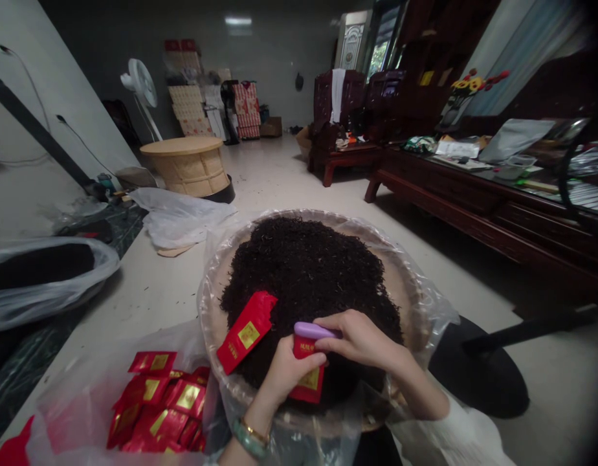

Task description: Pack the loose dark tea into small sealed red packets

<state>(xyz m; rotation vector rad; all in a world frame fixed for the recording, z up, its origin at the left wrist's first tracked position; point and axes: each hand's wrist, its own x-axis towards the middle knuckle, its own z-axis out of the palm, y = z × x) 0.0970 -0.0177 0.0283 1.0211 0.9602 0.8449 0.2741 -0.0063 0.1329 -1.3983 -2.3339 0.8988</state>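
My left hand (288, 367) grips a red packet (306, 382) with a gold label, held upright over the basket's near side. Across the packet's top edge lies a small purple hand-held bag sealer (314, 331), pinched in my right hand (356, 338). Both hands are close together, the right thumb near the left one. Beneath them a heap of dark, dry tea leaves (309, 265) fills a round, shallow basket (410, 285) lined with clear plastic. Another red packet (245, 333) with a ragged top lies on the leaves, left of my hands.
Several red packets (166, 408) fill a clear plastic bag at lower left. Farther left stands a bag of dark leaves (41, 266). A black round stand base (483, 369) is on the right, near a long wooden table (464, 188). A woven round stool (185, 165) stands behind.
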